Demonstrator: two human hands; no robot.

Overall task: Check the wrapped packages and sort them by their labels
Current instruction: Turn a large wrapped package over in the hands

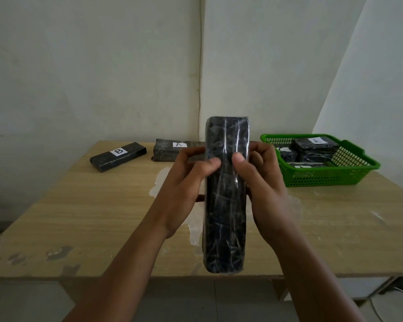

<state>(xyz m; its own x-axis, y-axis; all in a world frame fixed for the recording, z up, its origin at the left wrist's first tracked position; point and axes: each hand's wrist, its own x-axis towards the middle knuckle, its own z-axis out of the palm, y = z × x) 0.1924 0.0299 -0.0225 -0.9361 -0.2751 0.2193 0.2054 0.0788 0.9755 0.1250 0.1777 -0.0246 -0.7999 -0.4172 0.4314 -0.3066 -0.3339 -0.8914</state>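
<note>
— What do I have in front of me?

— I see a light wood-grain surface (91,205) with white scuffed patches, pushed into a corner of pale plastered walls (102,66); a thin cable (200,77) runs down the corner. At the far left lies a flat black wrapped package labelled B (118,156). Just right of it lies a black wrapped package labelled A (172,149), partly hidden behind my left hand. At the far right sits a green perforated plastic basket (323,177) holding several black wrapped packages, the top one labelled A (315,146).

— And the one being checked?

— I hold a long black package in clear film (225,194) above the middle of the surface, end-on toward me, no label showing on this face. My left hand (186,182) and right hand (263,184) grip its sides, fingers curled behind, both thumbs pressed on the front face near its upper half.
</note>
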